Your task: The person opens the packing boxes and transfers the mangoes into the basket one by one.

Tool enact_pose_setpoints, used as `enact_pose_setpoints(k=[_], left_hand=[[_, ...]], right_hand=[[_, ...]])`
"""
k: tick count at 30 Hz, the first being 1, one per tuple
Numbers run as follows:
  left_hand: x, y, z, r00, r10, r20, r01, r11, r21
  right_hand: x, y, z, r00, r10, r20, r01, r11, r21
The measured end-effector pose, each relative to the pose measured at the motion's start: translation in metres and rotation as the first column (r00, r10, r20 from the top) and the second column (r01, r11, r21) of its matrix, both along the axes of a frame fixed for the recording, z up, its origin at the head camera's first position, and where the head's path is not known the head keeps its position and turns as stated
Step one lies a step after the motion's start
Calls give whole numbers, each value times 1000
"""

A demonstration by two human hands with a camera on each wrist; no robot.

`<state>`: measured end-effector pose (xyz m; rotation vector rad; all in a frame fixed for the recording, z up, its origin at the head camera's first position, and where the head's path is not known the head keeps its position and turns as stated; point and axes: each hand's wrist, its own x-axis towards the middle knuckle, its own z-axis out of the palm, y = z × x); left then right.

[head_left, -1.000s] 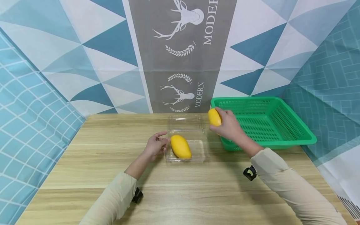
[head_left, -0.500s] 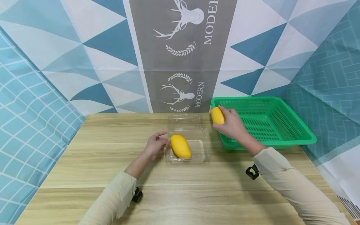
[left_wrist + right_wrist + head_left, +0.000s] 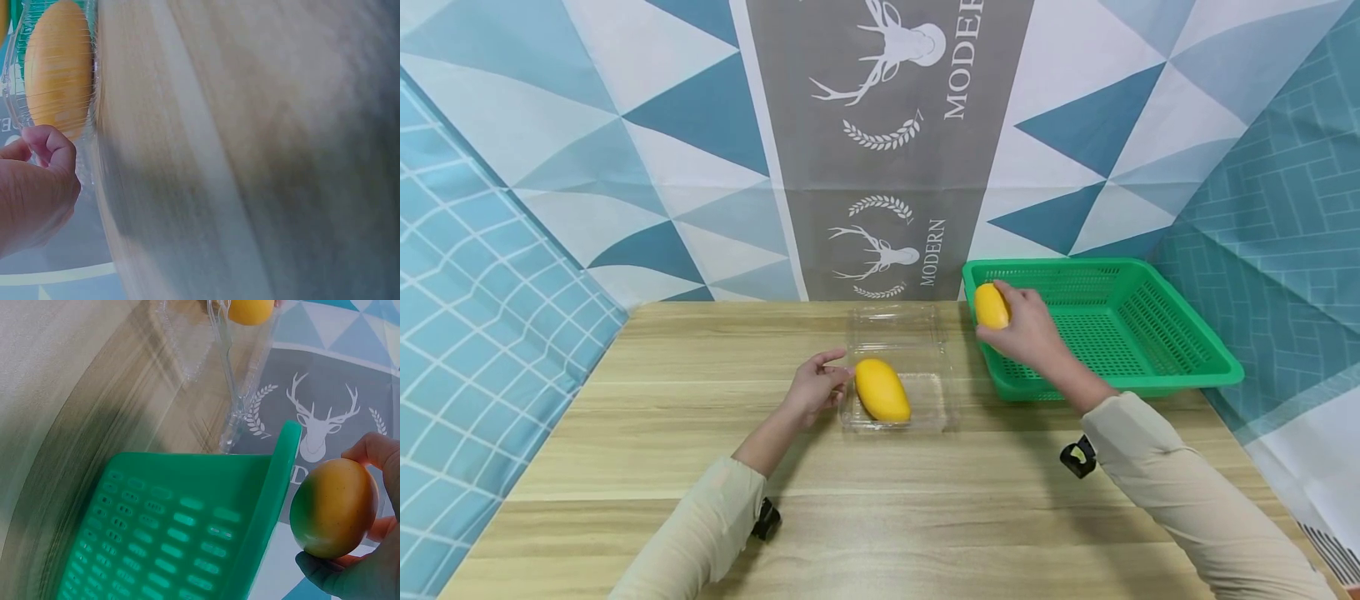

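Head view: the held mango (image 3: 992,307) is gripped between the thumb and curled fingers of the right hand (image 3: 1030,329), over or just beside the left rim of the green basket (image 3: 1135,385). Should the smooth skin slip in that grip, the fruit could be dropped on the rim or the bench (image 3: 910,517). The boxed mango (image 3: 882,391) is lodged in the left half of the clear container (image 3: 929,404), whose lid (image 3: 895,325) is folded back. Two mangoes, one basket, one container with one lid, and two hands are counted.

Left wrist view: the bent fingers of the left hand (image 3: 44,181) are placed at the container's edge; whether it is pinched or merely touched cannot be told. Light plastic could be shifted or buckled by a push there, and the fruit rolled. One hand and one nearly whole mango are counted, plus a yellow sliver (image 3: 4,20) at the frame's edge.

Right wrist view: the held mango is grasped at its sides, with a gap left between it and the rim. The basket could be bumped if too little clearance were kept. Two mangoes, one cut off by the frame, one basket and one hand are counted.
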<state>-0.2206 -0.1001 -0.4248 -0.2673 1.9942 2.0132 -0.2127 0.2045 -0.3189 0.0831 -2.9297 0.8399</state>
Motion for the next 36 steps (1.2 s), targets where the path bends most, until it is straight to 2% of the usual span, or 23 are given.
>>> enact_pose_setpoints(k=[22,36], left_hand=[[1,0,1,1000,-5,6,5,1000,3],[1,0,1,1000,-3,-2,3,1000,7]], right_hand=[[-4,16,-8,1000,-21,-14,21,1000,14],[-3,26,-10,999,-36,12,36,999,31]])
